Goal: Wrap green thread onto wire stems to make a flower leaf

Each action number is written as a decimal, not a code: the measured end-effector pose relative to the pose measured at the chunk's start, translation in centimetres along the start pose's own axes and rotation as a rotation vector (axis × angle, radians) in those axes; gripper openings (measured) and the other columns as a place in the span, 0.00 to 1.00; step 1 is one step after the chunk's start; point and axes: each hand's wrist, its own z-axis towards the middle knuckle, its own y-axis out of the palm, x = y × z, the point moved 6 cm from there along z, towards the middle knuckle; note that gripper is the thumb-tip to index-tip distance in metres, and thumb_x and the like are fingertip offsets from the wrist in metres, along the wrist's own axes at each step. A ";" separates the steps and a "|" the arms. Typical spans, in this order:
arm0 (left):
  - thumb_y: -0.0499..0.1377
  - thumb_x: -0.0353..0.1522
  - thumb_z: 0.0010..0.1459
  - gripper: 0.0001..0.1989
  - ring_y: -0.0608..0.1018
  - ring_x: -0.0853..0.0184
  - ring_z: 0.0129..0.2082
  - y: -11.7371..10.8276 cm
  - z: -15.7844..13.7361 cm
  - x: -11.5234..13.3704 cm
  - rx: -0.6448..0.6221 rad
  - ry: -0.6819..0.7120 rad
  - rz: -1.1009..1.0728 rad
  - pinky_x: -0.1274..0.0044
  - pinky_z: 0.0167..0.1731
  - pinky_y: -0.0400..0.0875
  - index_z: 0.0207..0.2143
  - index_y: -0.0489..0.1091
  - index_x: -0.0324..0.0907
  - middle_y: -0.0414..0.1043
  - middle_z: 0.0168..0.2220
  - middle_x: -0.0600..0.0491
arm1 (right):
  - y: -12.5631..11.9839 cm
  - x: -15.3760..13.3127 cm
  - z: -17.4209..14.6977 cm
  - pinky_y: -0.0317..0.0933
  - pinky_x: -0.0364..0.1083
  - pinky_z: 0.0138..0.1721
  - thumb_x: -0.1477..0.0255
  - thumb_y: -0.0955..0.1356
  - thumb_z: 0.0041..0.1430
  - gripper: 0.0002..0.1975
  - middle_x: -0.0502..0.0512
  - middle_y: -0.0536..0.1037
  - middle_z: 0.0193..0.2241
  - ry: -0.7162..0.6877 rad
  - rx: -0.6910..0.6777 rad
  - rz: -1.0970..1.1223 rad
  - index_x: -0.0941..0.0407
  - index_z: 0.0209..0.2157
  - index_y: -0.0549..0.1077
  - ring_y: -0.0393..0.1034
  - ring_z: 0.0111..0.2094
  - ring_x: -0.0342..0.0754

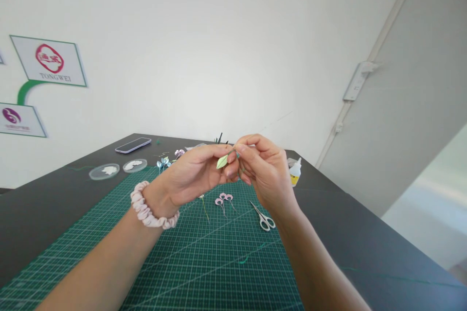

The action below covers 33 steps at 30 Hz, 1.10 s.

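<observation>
A small pale green leaf (222, 162) hangs on a thin stem, raised above the cutting mat. My left hand (199, 172), with a pale scrunchie (146, 210) round its wrist, pinches the stem just beside the leaf. The fingertips of my right hand (268, 167) meet it there, closed on the same stem. A fine strand runs from the fingers up to the right. Something bluish-green shows between the hands, partly hidden by the fingers. Below lie several pale pink wire-stemmed petals (223, 198) and white-handled scissors (266, 222).
A green cutting mat (204, 272) covers part of the black table (346, 233). At the left are a phone (133, 145) and two shallow dishes (95, 173) with white pieces. Blue flowers (164, 162) lie behind my left wrist. A glue bottle (295, 173) stands at the right.
</observation>
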 end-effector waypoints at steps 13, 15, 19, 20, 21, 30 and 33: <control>0.55 0.32 0.59 0.13 0.71 0.67 0.30 -0.2 -0.1 0.5 0.010 0.045 0.082 0.72 0.40 0.69 0.21 0.68 0.40 0.62 0.24 0.54 | 0.1 0.3 -0.1 0.48 0.39 0.13 0.71 0.66 0.57 0.04 0.38 0.55 0.11 0.094 -0.002 0.076 0.55 0.28 0.70 0.44 0.12 0.36; 0.55 0.31 0.60 0.13 0.71 0.68 0.29 -0.2 -0.1 0.7 0.023 0.082 0.102 0.73 0.39 0.69 0.22 0.67 0.39 0.62 0.23 0.54 | 0.1 0.3 -0.1 0.48 0.39 0.14 0.72 0.65 0.56 0.03 0.38 0.56 0.11 0.109 0.002 0.077 0.55 0.29 0.69 0.44 0.13 0.36; 0.56 0.32 0.60 0.12 0.72 0.68 0.29 -0.4 -0.1 0.8 0.057 0.120 0.137 0.72 0.37 0.70 0.23 0.66 0.39 0.64 0.24 0.55 | 0.2 0.5 -0.2 0.50 0.39 0.14 0.73 0.66 0.56 0.02 0.37 0.56 0.11 0.123 -0.005 0.050 0.54 0.30 0.67 0.45 0.13 0.36; 0.56 0.32 0.59 0.12 0.72 0.68 0.28 -0.4 -0.1 0.8 0.061 0.126 0.140 0.72 0.37 0.70 0.23 0.66 0.40 0.64 0.24 0.55 | 0.2 0.5 -0.1 0.50 0.39 0.15 0.73 0.66 0.56 0.02 0.37 0.56 0.11 0.123 -0.009 0.047 0.54 0.30 0.67 0.45 0.13 0.36; 0.56 0.32 0.59 0.11 0.72 0.68 0.28 -0.4 -0.1 0.8 0.064 0.131 0.142 0.72 0.36 0.70 0.23 0.66 0.40 0.64 0.24 0.55 | 0.2 0.6 -0.1 0.49 0.39 0.14 0.73 0.66 0.56 0.03 0.37 0.56 0.12 0.123 -0.011 0.044 0.54 0.30 0.67 0.45 0.13 0.36; 0.55 0.32 0.59 0.10 0.68 0.70 0.26 -0.8 -0.1 1.4 0.190 0.232 0.280 0.74 0.31 0.64 0.25 0.64 0.41 0.65 0.23 0.56 | 0.2 0.4 0.1 0.49 0.39 0.14 0.73 0.67 0.55 0.06 0.38 0.57 0.12 0.108 0.011 0.028 0.55 0.26 0.67 0.47 0.13 0.35; 0.55 0.32 0.60 0.09 0.68 0.71 0.26 -0.8 -0.4 1.8 0.255 0.291 0.402 0.75 0.30 0.63 0.26 0.65 0.41 0.65 0.23 0.57 | 0.2 0.3 0.1 0.49 0.39 0.14 0.73 0.67 0.56 0.06 0.38 0.58 0.12 0.104 0.015 0.029 0.55 0.26 0.67 0.47 0.13 0.35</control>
